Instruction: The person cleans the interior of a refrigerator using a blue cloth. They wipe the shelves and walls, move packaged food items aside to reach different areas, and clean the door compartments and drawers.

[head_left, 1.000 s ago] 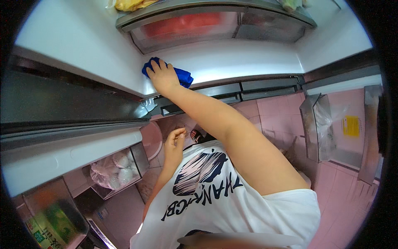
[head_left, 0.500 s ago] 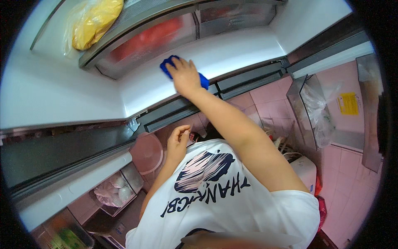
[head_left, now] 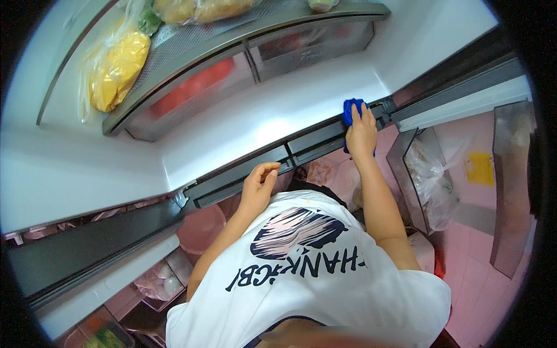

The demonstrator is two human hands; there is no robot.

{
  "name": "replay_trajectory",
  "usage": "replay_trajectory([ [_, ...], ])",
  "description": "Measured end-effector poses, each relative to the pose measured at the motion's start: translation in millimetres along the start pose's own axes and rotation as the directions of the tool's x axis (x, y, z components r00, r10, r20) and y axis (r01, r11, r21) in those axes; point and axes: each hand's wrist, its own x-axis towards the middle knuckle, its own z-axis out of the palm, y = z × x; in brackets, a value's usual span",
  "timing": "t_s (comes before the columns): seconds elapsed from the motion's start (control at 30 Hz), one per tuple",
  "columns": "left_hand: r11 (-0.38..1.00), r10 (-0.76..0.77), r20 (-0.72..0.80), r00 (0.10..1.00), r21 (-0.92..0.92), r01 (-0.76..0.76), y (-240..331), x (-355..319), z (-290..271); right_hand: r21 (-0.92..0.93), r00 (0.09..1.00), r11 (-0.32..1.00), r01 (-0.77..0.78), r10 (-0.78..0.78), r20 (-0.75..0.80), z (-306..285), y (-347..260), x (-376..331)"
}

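Note:
My right hand (head_left: pixel 362 138) is closed on a blue cloth (head_left: pixel 351 112). It presses the cloth on the dark front edge (head_left: pixel 325 132) of an open fridge compartment, near its right corner. Parts of the cloth stick out past the fingertips and beside the palm. My left hand (head_left: pixel 261 184) hovers just in front of the same edge, left of the middle. Its fingers are loosely curled, the thumb stands apart from them, and nothing shows in it. Behind the edge lies the white compartment floor (head_left: pixel 232 130), with light glaring off it.
Above the floor are clear-fronted drawers (head_left: pixel 197 87), red things inside. A yellow bag (head_left: pixel 120 69) and other bagged food lie on the shelf above. Open doors with bins flank me: bagged items in the right bin (head_left: pixel 426 180), white round items (head_left: pixel 165 281) at left. A pink basin (head_left: pixel 200 229) stands below.
My right hand has moved right and nearer with the blue cloth, from the white floor to the front edge's right end. My left hand has risen slightly toward the edge.

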Motion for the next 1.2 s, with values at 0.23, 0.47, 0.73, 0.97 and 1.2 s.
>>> replay_trajectory([
  [0.23, 0.986, 0.096, -0.047, 0.994, 0.143, -0.089, 17.6, 32.6, 15.4, 0.346, 0.945, 0.892, 0.292, -0.211, -0.251, -26.5, -40.0, 22.9],
  [0.47, 0.832, 0.392, -0.147, 0.908, 0.477, -0.282, 19.5, 59.7, 17.1, 0.455, 0.737, 0.645, 0.614, -0.675, -0.038, 24.2, -130.6, 14.6],
  [0.73, 0.531, 0.338, 0.136, 0.931, 0.789, -0.308, 11.3, 89.6, 10.8, 0.415, 0.834, 0.739, 0.531, -0.542, -0.101, 42.6, -121.5, 25.7],
  [0.97, 0.463, 0.257, 0.467, 0.846, 0.709, -0.532, 44.9, 177.7, 58.7, 0.206, 0.969, 0.949, 0.238, -0.219, -0.111, 35.1, -59.5, 65.6],
  [1.2, 0.416, 0.207, 0.633, 0.746, 0.633, -0.653, 70.2, 274.4, 146.0, 0.083, 0.980, 0.984, -0.158, 0.166, -0.110, 47.3, -8.0, 119.7],
])
